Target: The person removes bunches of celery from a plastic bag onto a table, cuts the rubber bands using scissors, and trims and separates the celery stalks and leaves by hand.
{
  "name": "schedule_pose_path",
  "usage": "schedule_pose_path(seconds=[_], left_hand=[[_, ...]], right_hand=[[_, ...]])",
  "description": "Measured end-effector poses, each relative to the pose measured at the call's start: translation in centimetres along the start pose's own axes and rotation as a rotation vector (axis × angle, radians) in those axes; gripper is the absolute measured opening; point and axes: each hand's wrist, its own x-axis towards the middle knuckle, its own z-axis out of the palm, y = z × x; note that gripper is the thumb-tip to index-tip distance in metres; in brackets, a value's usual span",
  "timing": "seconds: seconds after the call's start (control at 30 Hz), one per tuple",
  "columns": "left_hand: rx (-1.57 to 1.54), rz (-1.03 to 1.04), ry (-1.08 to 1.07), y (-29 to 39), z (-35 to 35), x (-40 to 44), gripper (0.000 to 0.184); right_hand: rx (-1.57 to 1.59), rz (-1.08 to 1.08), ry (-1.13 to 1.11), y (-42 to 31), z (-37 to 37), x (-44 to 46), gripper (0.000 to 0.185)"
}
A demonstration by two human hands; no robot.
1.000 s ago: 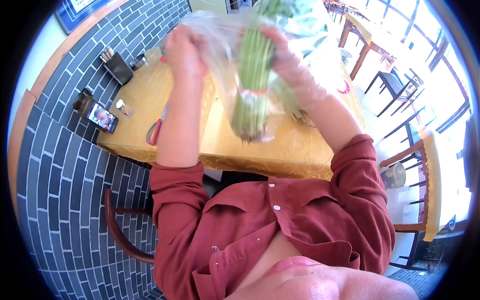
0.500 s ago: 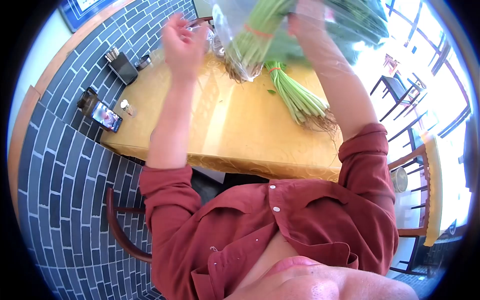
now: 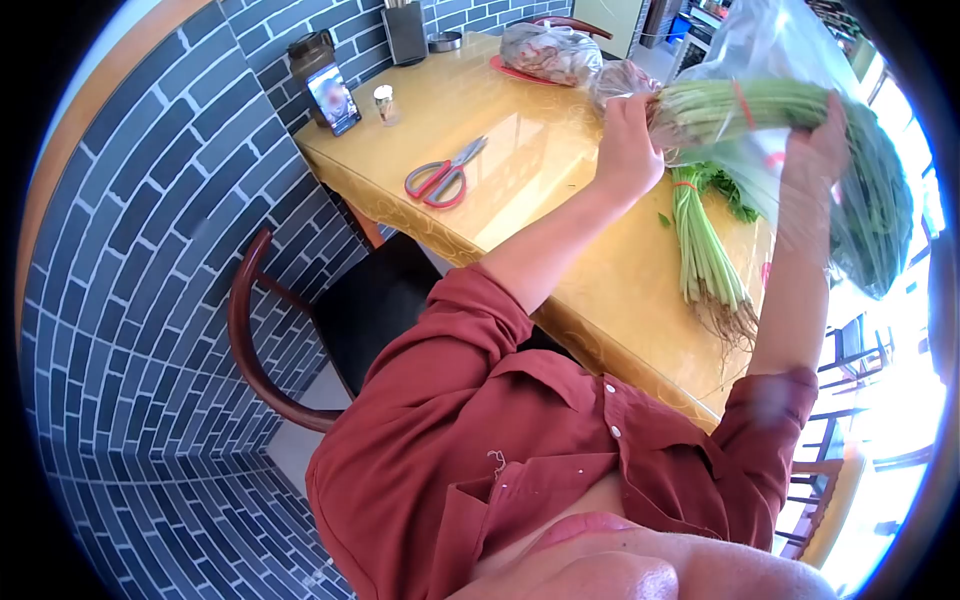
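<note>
A bunch of celery [image 3: 700,108] with a red band is held up over the table's far right, lying nearly level. Its leafy end is inside a clear plastic bag [image 3: 765,50] that hangs down on the right. My right hand [image 3: 818,150] is closed around the stalks near the leaves, with bag film over the hand and wrist. At the root end, my left hand [image 3: 630,150] has its fingers curled up against the bunch. Below, a second celery bunch [image 3: 705,240], also banded in red, lies on the table with its roots towards me.
On the yellow-covered table [image 3: 560,220] lie red-handled scissors [image 3: 440,180]. A phone [image 3: 332,98], a small jar [image 3: 385,103] and a filled plastic bag [image 3: 552,52] stand farther back. A chair [image 3: 370,310] is at the near left, beside the brick wall.
My view has swung left, bringing the scissors into sight. My left hand, raised apart from the celery before, is now at its root end. The held bunch has tipped from steep to nearly level.
</note>
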Motion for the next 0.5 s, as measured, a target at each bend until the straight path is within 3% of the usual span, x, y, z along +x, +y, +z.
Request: schedule_pose_path(seconds=[0.03,0.07,0.17,0.27,0.37,0.47,0.5], left_hand=[[-0.009,-0.04,0.015,-0.7,0.7,-0.2,0.046],[-0.02,-0.079,0.028,-1.2,1.1,-0.2,0.042],[-0.232,-0.457,-0.311,-2.0,-0.4,0.5,0.021],[-0.34,-0.284,-0.269,-3.1,-0.9,0.8,0.007],[-0.911,-0.469,-0.359,-4.0,-0.6,1.9,0.008],[-1.405,-0.854,-0.276,-3.8,-0.5,1.9,0.009],[-1.427,-0.797,-0.383,-4.4,-0.5,1.9,0.01]], right_hand=[[0.268,0.229,0.118,-2.4,1.3,-1.2,0.021],[0.262,0.24,0.148,-3.6,1.8,-2.0,0.019],[0.212,0.281,0.118,-5.0,1.2,-2.3,0.024],[0.167,0.318,0.092,-5.5,0.7,-2.3,0.028],[0.197,0.363,0.003,-4.2,-1.5,-0.7,0.033],[0.081,0.27,-0.035,-4.9,-1.6,-1.4,0.03],[0.045,0.236,-0.045,-5.3,-1.6,-1.7,0.029]])
